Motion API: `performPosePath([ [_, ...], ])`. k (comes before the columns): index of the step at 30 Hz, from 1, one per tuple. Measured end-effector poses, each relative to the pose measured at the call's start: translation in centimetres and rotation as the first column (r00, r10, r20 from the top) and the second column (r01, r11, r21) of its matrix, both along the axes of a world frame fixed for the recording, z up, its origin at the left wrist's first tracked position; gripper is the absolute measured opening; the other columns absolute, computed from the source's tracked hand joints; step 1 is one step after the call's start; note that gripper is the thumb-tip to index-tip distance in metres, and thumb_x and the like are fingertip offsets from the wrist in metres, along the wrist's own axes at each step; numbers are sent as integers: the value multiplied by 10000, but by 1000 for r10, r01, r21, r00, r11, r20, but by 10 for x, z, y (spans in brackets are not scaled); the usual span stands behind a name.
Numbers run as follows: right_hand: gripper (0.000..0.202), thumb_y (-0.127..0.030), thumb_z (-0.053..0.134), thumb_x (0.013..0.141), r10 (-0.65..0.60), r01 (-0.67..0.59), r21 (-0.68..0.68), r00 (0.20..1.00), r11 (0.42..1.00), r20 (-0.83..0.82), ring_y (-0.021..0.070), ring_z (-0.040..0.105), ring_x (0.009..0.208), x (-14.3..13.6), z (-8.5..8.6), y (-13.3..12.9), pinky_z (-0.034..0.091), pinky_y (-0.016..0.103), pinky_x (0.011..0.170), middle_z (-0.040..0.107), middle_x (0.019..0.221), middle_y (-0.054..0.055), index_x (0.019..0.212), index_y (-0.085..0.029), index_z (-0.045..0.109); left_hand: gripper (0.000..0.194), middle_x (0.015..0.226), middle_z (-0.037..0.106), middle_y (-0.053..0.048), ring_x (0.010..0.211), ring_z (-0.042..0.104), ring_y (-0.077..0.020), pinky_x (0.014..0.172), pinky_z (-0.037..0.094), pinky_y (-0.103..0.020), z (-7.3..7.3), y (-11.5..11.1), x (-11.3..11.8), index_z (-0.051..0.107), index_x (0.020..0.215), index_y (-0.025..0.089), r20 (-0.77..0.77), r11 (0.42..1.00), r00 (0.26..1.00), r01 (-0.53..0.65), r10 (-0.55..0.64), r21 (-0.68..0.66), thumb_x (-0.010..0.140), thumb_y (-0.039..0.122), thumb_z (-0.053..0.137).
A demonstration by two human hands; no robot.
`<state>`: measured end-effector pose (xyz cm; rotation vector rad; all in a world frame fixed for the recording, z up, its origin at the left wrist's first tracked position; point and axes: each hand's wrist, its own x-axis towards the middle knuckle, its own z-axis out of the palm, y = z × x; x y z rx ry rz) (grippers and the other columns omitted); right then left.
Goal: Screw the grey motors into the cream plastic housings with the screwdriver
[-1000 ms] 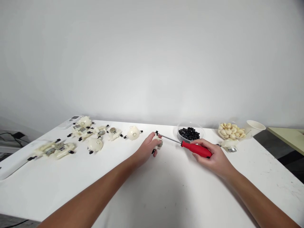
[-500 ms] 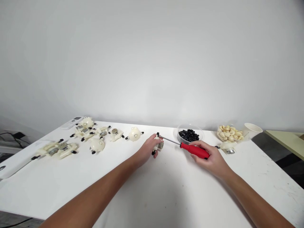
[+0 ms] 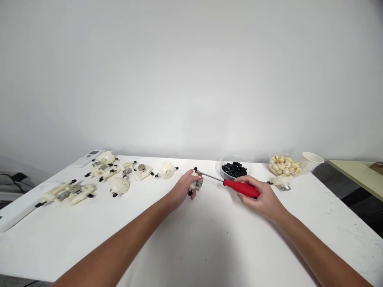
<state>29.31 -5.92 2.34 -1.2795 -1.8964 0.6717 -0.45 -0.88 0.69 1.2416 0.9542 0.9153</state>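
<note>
My left hand (image 3: 181, 189) is closed around a cream plastic motor housing (image 3: 198, 183) with a grey metal motor and black rubber end pieces; the fingers cover much of it. In my right hand (image 3: 266, 199) is a screwdriver (image 3: 241, 188) with a red handle and a steel shaft pointing left. Its tip reaches the upper black end piece (image 3: 195, 169) of the housing; whether it presses on it is too small to tell. Just beyond the screwdriver stands a clear round bowl (image 3: 220, 169) with small black pieces (image 3: 235, 169) inside.
Several similar cream housings (image 3: 166, 170) with black ends lie across the table's left side. At the back right are a clear container of cream caps (image 3: 283, 165), a paper cup (image 3: 311, 161) and another housing (image 3: 281, 181). A white remote control (image 3: 87, 158) lies at the back left.
The whole view has shifted slightly, so things on the table appear a little further left. Both hands keep their grips, and the screwdriver tip stays at the black end piece.
</note>
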Motion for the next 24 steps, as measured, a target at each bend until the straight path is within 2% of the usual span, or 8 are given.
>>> performPosePath([
  [7, 297, -297, 676, 807, -20, 20, -11, 1000, 1000, -22, 167, 553, 618, 1, -2, 0, 442, 280, 594, 677, 784, -1, 1097, -242, 713, 297, 945, 620, -39, 559, 502, -104, 507, 417, -252, 2, -5, 0, 583, 1073, 192, -86, 999, 996, -37, 37, -1, 873, 408, 618],
  [16, 294, -355, 685, 846, -49, 11, -233, 986, 972, -161, 159, 511, 624, 4, -3, 3, 394, 266, 576, 629, 758, -11, 1106, -224, 732, 300, 884, 576, -27, 583, 486, -111, 491, 396, -227, 2, -7, 2, 587, 1097, 196, -104, 999, 994, -14, 19, 49, 871, 391, 608],
  [20, 287, -397, 668, 879, -35, -32, -327, 980, 944, -195, 147, 482, 565, 7, -6, 6, 352, 256, 534, 588, 660, -30, 1092, -219, 738, 300, 897, 586, -31, 602, 487, -119, 484, 386, -220, 1, -8, 3, 577, 1107, 200, -102, 998, 995, -13, 20, 65, 871, 382, 613],
  [24, 282, -374, 676, 872, -29, -25, -288, 983, 957, -183, 146, 476, 570, 7, -5, 6, 358, 254, 534, 588, 675, -33, 1108, -232, 732, 280, 896, 588, -21, 555, 457, -102, 491, 384, -223, 0, -8, 3, 580, 1115, 205, -112, 998, 993, -16, 23, 64, 889, 371, 592],
])
